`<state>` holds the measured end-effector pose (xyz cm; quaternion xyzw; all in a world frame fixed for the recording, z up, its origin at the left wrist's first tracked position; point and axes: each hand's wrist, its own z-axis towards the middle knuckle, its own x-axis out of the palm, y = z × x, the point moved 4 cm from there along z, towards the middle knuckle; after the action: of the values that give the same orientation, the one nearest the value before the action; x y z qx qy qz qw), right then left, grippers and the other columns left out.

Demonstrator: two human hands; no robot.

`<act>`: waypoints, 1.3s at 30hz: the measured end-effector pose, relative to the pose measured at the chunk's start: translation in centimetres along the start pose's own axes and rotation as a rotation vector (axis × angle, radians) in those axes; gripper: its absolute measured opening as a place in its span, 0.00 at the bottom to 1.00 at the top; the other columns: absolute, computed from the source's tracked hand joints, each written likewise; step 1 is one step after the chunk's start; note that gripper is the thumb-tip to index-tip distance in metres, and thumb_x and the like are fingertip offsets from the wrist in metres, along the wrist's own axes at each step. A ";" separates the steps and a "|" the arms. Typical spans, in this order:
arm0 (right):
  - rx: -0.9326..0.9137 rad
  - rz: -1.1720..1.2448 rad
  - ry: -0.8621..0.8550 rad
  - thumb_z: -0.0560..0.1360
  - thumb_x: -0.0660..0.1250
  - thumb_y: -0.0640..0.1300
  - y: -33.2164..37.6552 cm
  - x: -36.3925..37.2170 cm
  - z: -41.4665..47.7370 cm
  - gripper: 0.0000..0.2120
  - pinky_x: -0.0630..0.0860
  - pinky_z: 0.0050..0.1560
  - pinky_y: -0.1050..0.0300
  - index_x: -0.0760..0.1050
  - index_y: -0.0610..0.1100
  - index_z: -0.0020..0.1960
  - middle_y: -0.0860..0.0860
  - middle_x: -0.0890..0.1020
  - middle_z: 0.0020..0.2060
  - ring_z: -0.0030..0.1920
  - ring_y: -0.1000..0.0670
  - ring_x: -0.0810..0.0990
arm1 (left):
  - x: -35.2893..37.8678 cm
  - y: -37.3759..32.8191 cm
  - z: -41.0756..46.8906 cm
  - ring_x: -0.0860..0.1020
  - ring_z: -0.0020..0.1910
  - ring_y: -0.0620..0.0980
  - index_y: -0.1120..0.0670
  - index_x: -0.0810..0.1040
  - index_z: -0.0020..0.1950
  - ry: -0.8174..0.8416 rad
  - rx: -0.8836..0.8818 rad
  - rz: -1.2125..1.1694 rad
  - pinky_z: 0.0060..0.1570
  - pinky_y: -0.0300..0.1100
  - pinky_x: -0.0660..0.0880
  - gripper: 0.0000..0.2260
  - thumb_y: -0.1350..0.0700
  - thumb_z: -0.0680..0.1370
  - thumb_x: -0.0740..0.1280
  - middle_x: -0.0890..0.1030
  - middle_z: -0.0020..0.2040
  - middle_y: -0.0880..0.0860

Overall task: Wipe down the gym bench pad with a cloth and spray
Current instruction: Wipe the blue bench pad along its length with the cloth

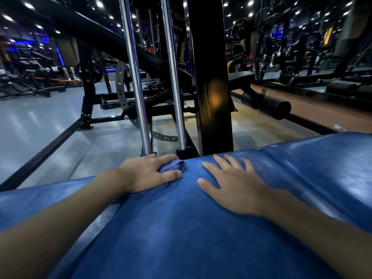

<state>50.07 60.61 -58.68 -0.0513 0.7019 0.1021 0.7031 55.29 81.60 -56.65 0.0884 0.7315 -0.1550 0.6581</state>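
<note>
Cloth (174, 165) bunched under gripping left hand (148, 173); right hand (233, 185) flat, released, on bench pad (181, 234).

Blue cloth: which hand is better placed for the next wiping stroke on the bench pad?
Left, I'd judge. The left hand grips the bunched blue cloth at the far edge of the bench pad; the right hand lies flat on it, fingers spread, holding nothing.

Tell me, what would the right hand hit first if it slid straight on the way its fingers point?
The right hand would likely slide off the blue pad and meet the black post, though depth is unclear.
</note>
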 end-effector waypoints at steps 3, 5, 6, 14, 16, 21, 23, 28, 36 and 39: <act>0.009 -0.015 0.002 0.77 0.40 0.68 0.1 -0.2 0.0 0.32 0.42 0.75 0.37 0.48 0.59 0.78 0.51 0.48 0.80 0.79 0.48 0.43 | 0.0 -1.5 1.3 0.73 0.67 0.53 0.31 0.60 0.72 -0.027 0.030 0.024 0.59 0.49 0.69 0.27 0.26 0.74 0.51 0.73 0.66 0.47; 0.026 -0.025 0.009 0.77 0.41 0.68 0.3 -0.4 -0.2 0.31 0.42 0.75 0.37 0.48 0.59 0.78 0.52 0.49 0.80 0.79 0.49 0.44 | 0.1 -2.7 2.1 0.72 0.67 0.53 0.32 0.60 0.72 -0.029 0.057 0.022 0.58 0.49 0.69 0.27 0.26 0.75 0.51 0.73 0.67 0.47; 0.043 -0.036 0.009 0.77 0.41 0.68 0.3 -0.6 -0.4 0.31 0.42 0.75 0.37 0.49 0.59 0.78 0.53 0.49 0.80 0.79 0.49 0.44 | 0.1 -2.9 2.4 0.72 0.67 0.54 0.32 0.60 0.72 -0.027 0.069 0.017 0.56 0.49 0.68 0.28 0.26 0.74 0.50 0.73 0.68 0.48; 0.094 0.069 0.000 0.78 0.46 0.67 4.7 -1.2 -1.0 0.33 0.40 0.76 0.40 0.50 0.54 0.79 0.55 0.50 0.80 0.79 0.53 0.44 | 0.0 -0.5 0.7 0.71 0.68 0.56 0.29 0.55 0.73 0.002 0.104 -0.005 0.61 0.52 0.68 0.28 0.25 0.74 0.48 0.72 0.68 0.50; 0.096 0.083 0.013 0.78 0.46 0.68 6.0 -0.6 -0.8 0.35 0.40 0.76 0.40 0.47 0.53 0.80 0.54 0.49 0.80 0.79 0.53 0.43 | -0.1 0.6 0.0 0.71 0.68 0.56 0.29 0.55 0.74 0.012 0.092 -0.017 0.59 0.49 0.67 0.29 0.25 0.74 0.49 0.71 0.68 0.50; 0.105 0.019 0.045 0.76 0.41 0.70 7.5 0.7 -0.5 0.36 0.38 0.75 0.37 0.44 0.54 0.79 0.51 0.45 0.80 0.79 0.49 0.40 | -0.3 5.1 -2.5 0.71 0.68 0.54 0.30 0.57 0.75 0.016 0.042 -0.051 0.61 0.48 0.67 0.30 0.25 0.74 0.50 0.72 0.68 0.49; 0.106 0.015 0.039 0.76 0.40 0.70 7.5 0.7 -0.5 0.35 0.38 0.75 0.37 0.45 0.55 0.79 0.51 0.45 0.80 0.79 0.49 0.40 | -0.3 6.9 -3.4 0.72 0.67 0.54 0.29 0.56 0.73 0.028 0.019 -0.051 0.65 0.52 0.67 0.34 0.22 0.69 0.47 0.73 0.65 0.47; 0.094 -0.010 0.012 0.77 0.41 0.68 7.6 0.9 -0.5 0.34 0.39 0.75 0.36 0.47 0.54 0.79 0.49 0.46 0.80 0.79 0.48 0.40 | -0.3 7.5 -3.7 0.73 0.65 0.52 0.30 0.60 0.72 -0.003 0.003 -0.059 0.65 0.52 0.68 0.33 0.24 0.68 0.48 0.74 0.65 0.44; 0.071 -0.011 -0.019 0.77 0.42 0.68 7.6 0.9 -0.5 0.35 0.41 0.74 0.35 0.47 0.52 0.79 0.49 0.47 0.80 0.79 0.48 0.41 | -0.7 1.9 -0.2 0.72 0.67 0.53 0.35 0.64 0.73 -0.033 0.079 -0.017 0.56 0.45 0.67 0.23 0.33 0.79 0.54 0.75 0.69 0.48; 0.077 -0.007 -0.004 0.77 0.42 0.68 7.6 0.8 -0.4 0.34 0.41 0.75 0.36 0.47 0.53 0.79 0.49 0.47 0.80 0.79 0.48 0.41 | -0.5 2.5 -0.2 0.72 0.67 0.53 0.33 0.61 0.74 -0.036 0.088 -0.026 0.56 0.46 0.67 0.24 0.31 0.78 0.51 0.75 0.69 0.49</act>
<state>48.00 67.99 -58.93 -0.0264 0.7038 0.0727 0.7061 55.98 84.02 -56.44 0.1051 0.7129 -0.1971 0.6647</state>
